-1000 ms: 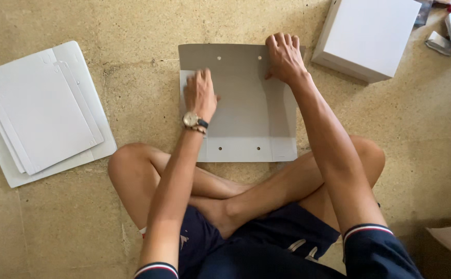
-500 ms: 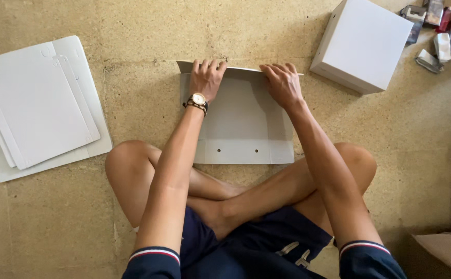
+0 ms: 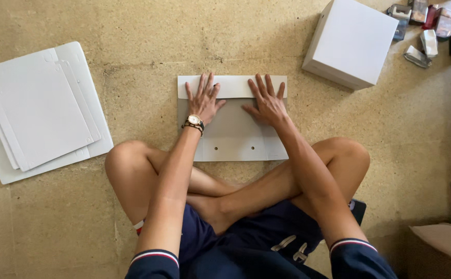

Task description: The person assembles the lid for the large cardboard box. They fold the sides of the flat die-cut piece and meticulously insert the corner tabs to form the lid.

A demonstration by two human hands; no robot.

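Both hands flat, fingers spread, palms down on a grey cardboard sheet (image 3: 233, 132) lying on the floor (image 3: 184, 41) in front of crossed legs. Left hand (image 3: 203, 101) and right hand (image 3: 266, 102) press along the folded white top flap (image 3: 233, 85), gripping nothing. Wristwatch (image 3: 194, 120) on left wrist. Stack of white sheets (image 3: 39, 113) well apart at left; assembled white box (image 3: 352, 44) at upper right, small packages (image 3: 424, 26) beside it.

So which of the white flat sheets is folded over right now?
The sheet under both hands, its top edge folded down. The stack to the left lies flat and untouched.
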